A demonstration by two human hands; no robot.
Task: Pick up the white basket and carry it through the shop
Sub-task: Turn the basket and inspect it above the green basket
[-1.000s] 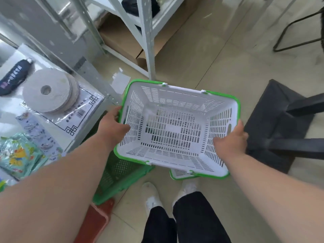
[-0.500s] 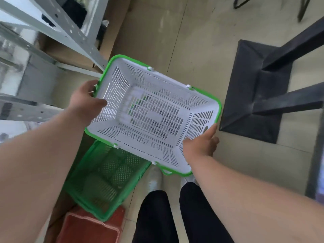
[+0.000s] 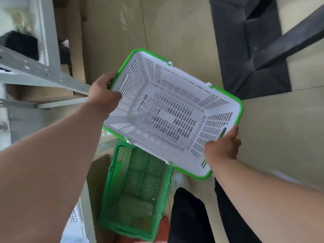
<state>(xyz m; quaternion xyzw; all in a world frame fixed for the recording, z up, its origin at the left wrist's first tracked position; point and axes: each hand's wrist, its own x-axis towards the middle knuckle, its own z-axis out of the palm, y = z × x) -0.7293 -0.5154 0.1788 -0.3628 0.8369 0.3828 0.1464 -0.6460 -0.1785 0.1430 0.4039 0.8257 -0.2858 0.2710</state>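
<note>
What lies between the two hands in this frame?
In the head view, only the white basket spans the gap between the left hand and right hand; each grips one short end, and the basket is empty.

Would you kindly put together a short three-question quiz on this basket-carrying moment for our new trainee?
1. True or false: the white basket holds goods.
2. Which hand grips the basket's short end nearest the metal shelving: A left hand, B right hand?
3. Fill in: below the white basket sits an empty ____ basket.

Key: 1 false, it is empty. 2 A; the right hand holds the opposite end. 3 green.
</note>
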